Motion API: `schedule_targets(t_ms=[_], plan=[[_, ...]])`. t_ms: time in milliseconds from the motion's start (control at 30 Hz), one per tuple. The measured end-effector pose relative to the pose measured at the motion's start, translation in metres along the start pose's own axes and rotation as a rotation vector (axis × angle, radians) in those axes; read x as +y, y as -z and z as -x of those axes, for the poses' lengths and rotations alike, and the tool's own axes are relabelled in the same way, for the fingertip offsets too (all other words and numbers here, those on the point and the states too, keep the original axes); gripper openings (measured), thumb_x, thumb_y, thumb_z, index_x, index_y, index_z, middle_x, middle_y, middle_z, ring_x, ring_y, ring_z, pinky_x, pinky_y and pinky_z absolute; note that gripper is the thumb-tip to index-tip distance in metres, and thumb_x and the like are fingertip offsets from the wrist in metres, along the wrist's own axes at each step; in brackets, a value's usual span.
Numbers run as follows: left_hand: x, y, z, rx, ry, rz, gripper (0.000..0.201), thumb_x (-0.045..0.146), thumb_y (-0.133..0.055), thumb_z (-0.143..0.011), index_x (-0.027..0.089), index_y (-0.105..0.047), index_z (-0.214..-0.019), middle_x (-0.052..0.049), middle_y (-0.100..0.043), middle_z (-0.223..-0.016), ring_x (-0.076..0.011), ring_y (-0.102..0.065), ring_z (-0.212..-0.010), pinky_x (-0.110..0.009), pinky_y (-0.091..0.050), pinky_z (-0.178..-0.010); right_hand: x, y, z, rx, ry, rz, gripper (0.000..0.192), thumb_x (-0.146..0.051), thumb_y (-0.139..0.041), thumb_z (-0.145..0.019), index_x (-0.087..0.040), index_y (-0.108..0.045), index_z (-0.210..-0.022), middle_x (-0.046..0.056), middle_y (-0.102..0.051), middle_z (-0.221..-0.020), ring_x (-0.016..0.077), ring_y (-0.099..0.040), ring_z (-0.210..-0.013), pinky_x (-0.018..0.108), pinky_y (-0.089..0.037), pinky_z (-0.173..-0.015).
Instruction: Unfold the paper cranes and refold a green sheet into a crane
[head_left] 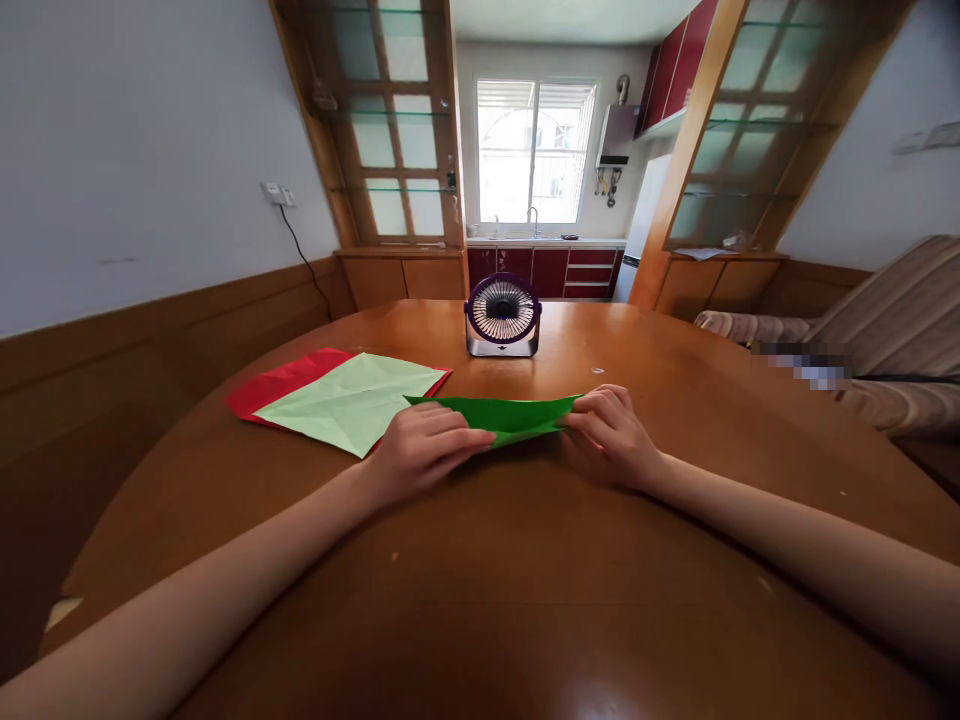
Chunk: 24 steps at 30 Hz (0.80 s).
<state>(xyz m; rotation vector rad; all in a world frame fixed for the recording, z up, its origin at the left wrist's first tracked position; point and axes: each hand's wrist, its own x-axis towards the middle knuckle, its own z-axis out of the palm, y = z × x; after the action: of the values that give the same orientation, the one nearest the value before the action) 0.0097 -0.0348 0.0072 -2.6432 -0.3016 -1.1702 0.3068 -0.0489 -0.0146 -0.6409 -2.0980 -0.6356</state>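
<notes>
A round wooden table (pixel 525 600) fills the foreground, a small desk fan (pixel 502 315) at its far side. Pale walls (pixel 135 150) sit above wood panelling. Glazed wooden partitions (pixel 390 130) frame a kitchen — red cabinets (pixel 555 270), a bright window (pixel 536 150) (daylight pouring in) — and a striped sofa (pixel 892 320) stands right.

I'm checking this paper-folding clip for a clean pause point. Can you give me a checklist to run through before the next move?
1. Left hand on the green paper: ok, fingers press its left part.
2. Right hand on the paper: ok, fingertips pinch its right end.
3. Paper lying flat on the table: ok, folded into a long narrow shape.
4. Edges aligned: cannot tell, hands cover them.
5. Spare sheets out of the way: ok, light green sheet on red sheet, to the left.
6. Fan apart from the paper: ok.
</notes>
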Motion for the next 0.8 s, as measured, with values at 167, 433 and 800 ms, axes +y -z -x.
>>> schedule_targets(t_ms=[167, 433, 800], plan=[[-0.008, 0.009, -0.004, -0.078, -0.272, -0.304, 0.021, 0.031, -0.062, -0.089, 0.026, -0.063, -0.11, 0.003, -0.059, -0.068, -0.0115, -0.053, -0.061, -0.025, -0.041, -0.06, -0.003, 0.003, -0.003, -0.025, 0.048, -0.098, 0.023, -0.01, -0.052, -0.089, -0.023, -0.056, -0.107, 0.005, -0.063, -0.092, 0.0188, -0.055, -0.081, 0.037, -0.044, -0.08], [-0.012, 0.01, -0.002, -0.132, -0.214, -0.393, 0.05, 0.009, -0.044, -0.092, 0.03, -0.045, -0.137, 0.002, -0.056, -0.074, -0.0138, -0.05, -0.066, -0.03, -0.042, -0.072, -0.002, 0.0, -0.001, 0.001, 0.058, -0.202, 0.044, -0.011, -0.048, -0.091, -0.028, -0.043, -0.132, 0.002, -0.063, -0.089, 0.0168, -0.056, -0.075, 0.037, -0.044, -0.081], [-0.01, 0.012, -0.001, -0.181, -0.263, -0.44, 0.035, 0.009, -0.046, -0.091, 0.023, -0.058, -0.12, -0.003, -0.064, -0.085, -0.0168, -0.057, -0.08, -0.036, -0.045, -0.084, -0.003, 0.003, -0.001, -0.085, 0.177, -0.066, 0.046, -0.01, -0.045, -0.094, -0.026, -0.046, -0.136, 0.003, -0.061, -0.088, 0.0171, -0.055, -0.079, 0.04, -0.045, -0.089]])
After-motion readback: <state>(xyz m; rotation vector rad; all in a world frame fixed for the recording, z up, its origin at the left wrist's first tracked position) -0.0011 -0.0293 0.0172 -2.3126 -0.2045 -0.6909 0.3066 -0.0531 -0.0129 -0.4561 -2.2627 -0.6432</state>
